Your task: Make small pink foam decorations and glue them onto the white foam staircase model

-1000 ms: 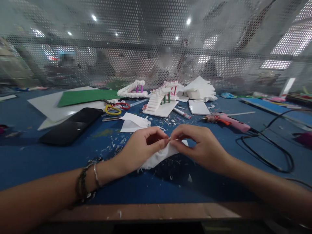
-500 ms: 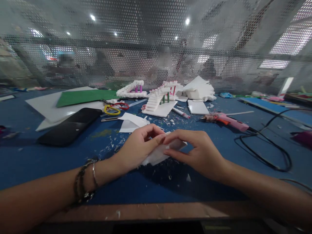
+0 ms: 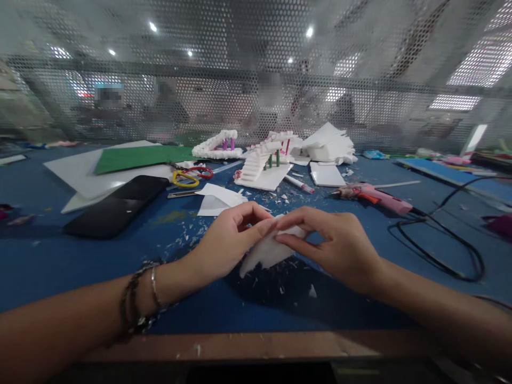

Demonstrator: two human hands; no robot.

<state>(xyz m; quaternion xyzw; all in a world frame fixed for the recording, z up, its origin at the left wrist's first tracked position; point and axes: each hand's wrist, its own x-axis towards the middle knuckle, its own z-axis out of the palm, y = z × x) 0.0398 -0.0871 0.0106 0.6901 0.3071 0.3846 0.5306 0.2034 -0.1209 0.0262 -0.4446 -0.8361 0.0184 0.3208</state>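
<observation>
Both hands meet over the blue table [image 3: 80, 266] near its front edge. My left hand [image 3: 230, 242], with bracelets on the wrist, pinches the left side of a white foam piece [image 3: 266, 253]. My right hand [image 3: 334, 245] pinches the same piece from the right, thumb and fingers pressed together on its top edge. The piece hangs a little above the table, tilted down toward me. White foam crumbs lie scattered under and around it.
A black phone [image 3: 118, 205] lies left. Behind are scissors [image 3: 192, 176], folded white paper [image 3: 220, 200], foam staircase models [image 3: 262, 162], foam sheets [image 3: 328, 144], a green sheet [image 3: 140, 157]. A pink glue gun [image 3: 376, 196] and its black cable [image 3: 444, 245] lie right. A mesh screen stands behind.
The foam piece has shifted slightly between my fingers and now tilts down more toward me. My right hand's fingers moved a little along its top edge. The view rose slightly.
</observation>
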